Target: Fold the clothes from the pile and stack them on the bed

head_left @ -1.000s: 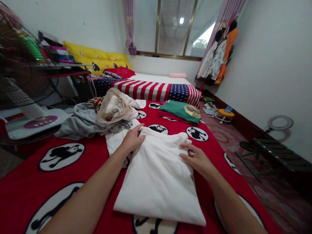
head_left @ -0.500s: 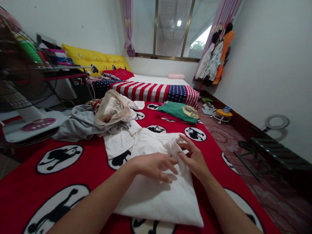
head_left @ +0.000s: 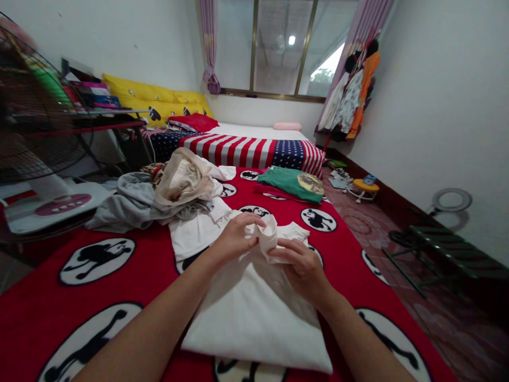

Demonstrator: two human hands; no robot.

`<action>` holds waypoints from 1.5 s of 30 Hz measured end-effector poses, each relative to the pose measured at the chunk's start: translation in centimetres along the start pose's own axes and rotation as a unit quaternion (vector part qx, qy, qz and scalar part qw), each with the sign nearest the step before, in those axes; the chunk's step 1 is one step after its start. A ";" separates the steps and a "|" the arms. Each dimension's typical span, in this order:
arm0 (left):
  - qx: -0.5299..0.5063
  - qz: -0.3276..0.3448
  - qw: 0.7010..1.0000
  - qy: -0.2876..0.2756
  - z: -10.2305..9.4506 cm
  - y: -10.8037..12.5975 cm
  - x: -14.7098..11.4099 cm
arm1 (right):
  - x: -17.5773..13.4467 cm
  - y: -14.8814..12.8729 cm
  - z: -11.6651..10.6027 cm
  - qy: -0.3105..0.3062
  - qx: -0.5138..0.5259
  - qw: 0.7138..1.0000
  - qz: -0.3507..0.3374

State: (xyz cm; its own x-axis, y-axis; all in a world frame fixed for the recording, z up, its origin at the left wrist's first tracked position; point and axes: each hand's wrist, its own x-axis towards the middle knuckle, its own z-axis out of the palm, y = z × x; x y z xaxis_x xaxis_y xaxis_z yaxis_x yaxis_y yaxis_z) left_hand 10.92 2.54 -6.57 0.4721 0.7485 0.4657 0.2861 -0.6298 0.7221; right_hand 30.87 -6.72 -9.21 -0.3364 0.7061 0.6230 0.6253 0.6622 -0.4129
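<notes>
A white shirt (head_left: pixel 258 318) lies partly folded on the red patterned blanket (head_left: pixel 151 276), its wide lower end toward me. Near its far end, my left hand (head_left: pixel 238 233) pinches a raised fold of the white cloth between thumb and fingers. Just to the right, my right hand (head_left: pixel 304 265) grips the same bunched part, which stands up in a loop between both hands. One white sleeve spreads flat beyond my right fingers. The fingertips of my right hand are partly hidden by the cloth.
Beyond the shirt on the left sits a heap of clothes with a grey garment (head_left: pixel 135 199) and a beige one (head_left: pixel 183 180). A folded green shirt (head_left: pixel 292 183) lies at the far right. A fan (head_left: pixel 35 116) stands left; a dark green bench (head_left: pixel 457 249) stands right.
My left hand has moved up and left and now grips the shirt. My right hand has shifted slightly left and down. The cloth between them is lifted into a loop.
</notes>
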 end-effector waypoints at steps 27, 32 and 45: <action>0.002 0.059 0.997 0.039 -1.7 2.2 0.2 | 0.3 -1.6 0.0 0.071 0.070 0.978 0.185; 0.002 0.020 0.997 0.079 -1.0 1.6 0.3 | 0.4 -1.2 0.4 0.164 0.245 0.904 0.309; 0.218 -0.215 0.951 0.041 -3.2 -4.5 -0.2 | 0.0 2.3 -0.7 0.237 0.258 0.849 0.395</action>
State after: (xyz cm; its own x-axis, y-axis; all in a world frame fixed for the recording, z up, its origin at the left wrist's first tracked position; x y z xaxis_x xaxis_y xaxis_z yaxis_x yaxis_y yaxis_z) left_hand 6.91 5.89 -8.24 0.1723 0.9586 0.2266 0.7653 -0.2751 0.5819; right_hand 32.80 -5.38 -9.63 0.4426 0.8819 0.1626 0.0905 0.1365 -0.9865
